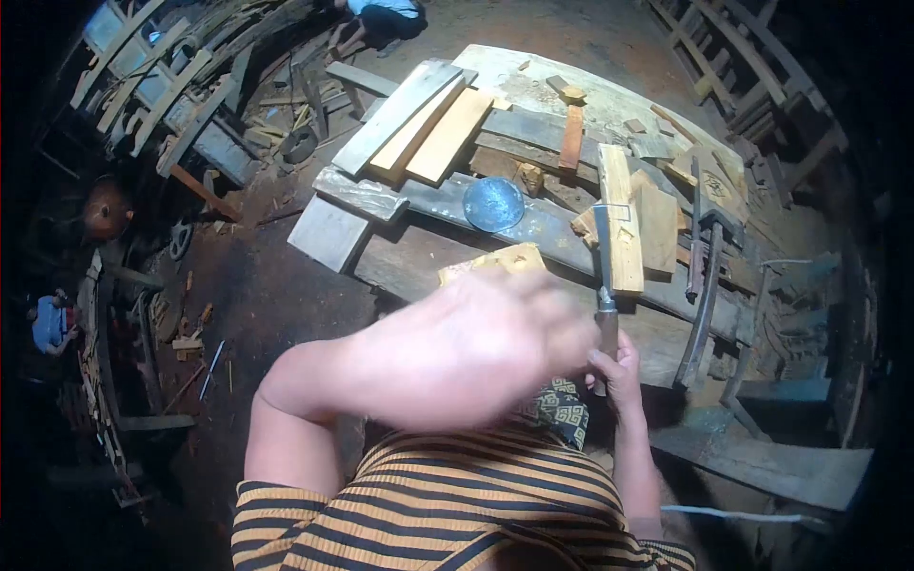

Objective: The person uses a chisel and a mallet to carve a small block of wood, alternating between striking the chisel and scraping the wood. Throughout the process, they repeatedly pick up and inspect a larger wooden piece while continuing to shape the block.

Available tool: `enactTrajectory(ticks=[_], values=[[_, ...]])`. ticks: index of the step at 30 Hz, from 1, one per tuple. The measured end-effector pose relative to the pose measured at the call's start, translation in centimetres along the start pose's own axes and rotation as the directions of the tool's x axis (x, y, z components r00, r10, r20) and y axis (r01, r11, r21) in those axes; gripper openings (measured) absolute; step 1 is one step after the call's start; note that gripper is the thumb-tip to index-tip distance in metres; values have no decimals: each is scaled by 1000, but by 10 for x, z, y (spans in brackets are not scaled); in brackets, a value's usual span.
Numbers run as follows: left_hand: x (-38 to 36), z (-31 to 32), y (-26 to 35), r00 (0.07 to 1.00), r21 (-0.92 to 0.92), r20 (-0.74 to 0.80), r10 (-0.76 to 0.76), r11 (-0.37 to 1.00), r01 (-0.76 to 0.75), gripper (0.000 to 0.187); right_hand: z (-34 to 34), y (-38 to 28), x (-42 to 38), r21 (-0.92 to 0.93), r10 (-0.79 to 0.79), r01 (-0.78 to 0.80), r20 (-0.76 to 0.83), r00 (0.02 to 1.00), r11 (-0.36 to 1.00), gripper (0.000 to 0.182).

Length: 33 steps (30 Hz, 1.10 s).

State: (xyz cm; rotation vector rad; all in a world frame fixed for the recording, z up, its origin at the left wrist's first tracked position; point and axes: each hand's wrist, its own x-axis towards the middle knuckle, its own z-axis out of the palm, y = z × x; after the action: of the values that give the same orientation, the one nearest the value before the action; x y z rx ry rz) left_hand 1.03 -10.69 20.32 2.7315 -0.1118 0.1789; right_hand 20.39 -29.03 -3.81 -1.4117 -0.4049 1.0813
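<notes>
Round lid on workbench, planks behind it, upright chisel to its right, wood block just before it, adze at bench's right end

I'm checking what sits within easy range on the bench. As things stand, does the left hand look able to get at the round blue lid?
Probably yes. The left hand, holding a yellowish wood piece, is just short of the round blue lid, and nothing stands between them. It would have to free its fingers first, though.

We see a rough plank workbench across the upper middle of the frame, bearing pale boards, a round blue metal lid, small wood offcuts and curved tools at right.
</notes>
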Motion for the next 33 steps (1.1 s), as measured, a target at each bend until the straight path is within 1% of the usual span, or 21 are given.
enactTrajectory(ticks=[2, 4, 5, 6, 7, 8, 10, 11, 12, 13, 14, 15, 16, 17, 19, 21, 22, 24, 28, 30, 33], values=[[-2, -8, 29, 918, 80, -330, 218, 976, -203, 22, -3, 10, 6, 37, -74, 73, 24, 997, 997, 35], [-21, -15, 65, 937, -5, -345, -62, 998, 65, 19, 2, -1, 0, 19, -99, 99, 20, 995, 995, 34], [-12, -4, 45, 780, 236, -527, 337, 940, -247, 36, 2, -5, -3, 6, -43, 43, 12, 999, 999, 35], [0, 4, 27, 462, 507, -578, 673, 739, -443, 69, 2, -8, -5, -6, 14, -14, 8, 1000, 1000, 35], [-5, 0, 32, 507, 510, -550, 663, 748, -424, 57, 1, -8, -4, -17, -12, 12, 20, 1000, 1000, 35], [-8, -2, 31, 499, 510, -548, 671, 741, -436, 57, 2, -6, -4, -13, -19, 19, 8, 1000, 1000, 35], [-10, -5, 33, 504, 567, -467, 726, 684, -460, 70, 2, -5, -2, 6, -18, 18, 4, 1000, 1000, 36], [-10, -8, 69, 638, 344, -647, 417, 907, -244, 66, 0, -4, -2, -1, 4, -4, 10, 1000, 1000, 36], [-22, -5, 75, 637, 346, -643, 425, 903, -253, 66, -1, -5, -3, 5, -2, 2, 3, 1000, 1000, 36], [-40, -8, 76, 769, 283, -565, 299, 946, -159, 31, -1, -5, -3, 4, 2, -2, 13, 1000, 1000, 36], [-45, -18, 73, 869, 235, -468, 157, 971, -49, 19, -1, -5, -3, 2, 6, -6, 26, 1000, 1000, 36], [-45, -16, 56, 831, 217, -470, 296, 952, -217, 15, -1, -5, -2, 4, -1, 1, 30, 1000, 1000, 36], [-38, -8, 43, 799, 240, -488, 350, 935, -263, 17, 0, -5, -3, 8, -5, 5, 26, 1000, 1000, 36], [-32, 7, 25, 863, 300, -467, 192, 953, -50, 21, 0, -4, -3, 13, -11, 10, 21, 1000, 1000, 36], [-15, 50, -26, 840, 136, -542, 39, 990, 42, 29, 0, -3, -3, 20, -30, 30, 26, 999, 999, 37], [-21, 96, -64, 912, 144, -371, -173, 960, 240, 43, -2, 0, -2, 19, -49, 48, 33, 998, 999, 38], [-29, 124, -84, 921, 150, -285, -264, 937, 315, 48, -2, 1, -2, 17, -55, 55, 44, 997, 998, 38], [-35, 153, -95, 888, 235, -253, -384, 866, 441, 58, -2, 1, -1, 25, -44, 43, 44, 998, 999, 37], [-46, 186, -103, 856, 229, -345, -385, 850, 474, 61, -1, -2, -3, -7, -33, 33, 34, 999, 999, 32], [-49, 190, -105, 849, 151, -357, -390, 873, 464, 60, -1, -3, -4, -14, -40, 41, 35, 999, 999, 32], [-46, 194, -114, 823, 141, -450, -348, 882, 450, 51, -1, -2, -4, -11, -57, 58, 46, 997, 998, 32]])
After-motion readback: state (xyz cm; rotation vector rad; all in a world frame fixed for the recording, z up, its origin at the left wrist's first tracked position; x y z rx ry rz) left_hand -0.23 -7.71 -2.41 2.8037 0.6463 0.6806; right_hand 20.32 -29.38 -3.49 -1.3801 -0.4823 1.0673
